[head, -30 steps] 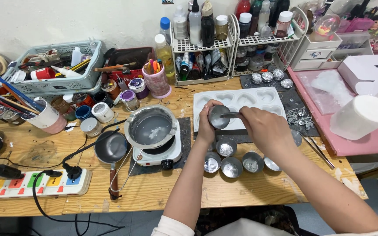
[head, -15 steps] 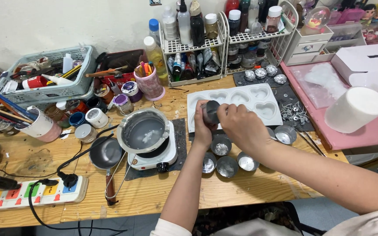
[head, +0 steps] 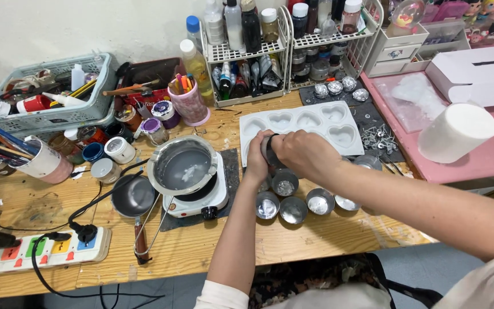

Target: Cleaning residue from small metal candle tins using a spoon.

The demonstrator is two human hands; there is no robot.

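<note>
Small dark round metal cup [head: 269, 150] held up at the near edge of the white heart-cavity silicone mould [head: 304, 127], gripped from both sides. Left hand [head: 257, 158] wraps its left side, fingers closed on it; right hand [head: 301, 153] is clamped over its right side and top, hiding most of it. Just below the hands, a cluster of small silver tin cups [head: 294, 201] sits on the wooden table [head: 201, 252]. Left of them, a steel pot [head: 182, 166] rests on a white electric hotplate [head: 201, 200]. Beyond the mould, a white wire rack [head: 247, 54] holds bottles.
</note>
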